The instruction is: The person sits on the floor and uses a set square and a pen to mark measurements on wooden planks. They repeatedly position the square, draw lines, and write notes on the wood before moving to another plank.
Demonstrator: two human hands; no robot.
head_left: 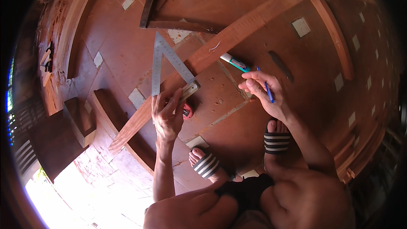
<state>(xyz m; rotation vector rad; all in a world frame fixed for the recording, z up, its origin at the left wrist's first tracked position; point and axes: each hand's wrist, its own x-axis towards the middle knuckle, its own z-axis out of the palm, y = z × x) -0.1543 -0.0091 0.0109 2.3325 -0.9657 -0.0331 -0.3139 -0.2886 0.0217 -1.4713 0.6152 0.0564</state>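
1. Key relation. The long wooden strip (220, 44) lies flat on the reddish floor (118, 46), its long axis running on a diagonal from lower left, near the person's left side, to upper right at the far edge of the view. The left hand (166, 116) rests directly on it at the lower third; the right hand (263, 93) hovers to the right of the strip, apart from it. The left hand is therefore the nearer one.

2. Left hand. Fingers spread and nearly flat, it presses down on the metal triangular square (163, 65) where that tool crosses the strip. It grips nothing; it pins the tool by pressure.

3. Right hand. Fingers curled loosely around a blue pen (268, 90), held between thumb and forefingers, tip pointing down toward the floor, not touching the wood.

4. Square. Pale grey metal, open triangle; its apex points away from the person, its base end lies on the strip beside a light-coloured stock piece (189, 90).

5. Strip. Narrow, straight, reddish-brown, with a faint pale curved mark (215, 46) on its upper face beyond the square.

6. Surroundings. A green-and-white marker (234, 62) lies on the floor just right of the strip, between it and the right hand. A small red object (188, 111) sits partly hidden under the left hand. Striped sandals (276, 141) show at the lower edge.
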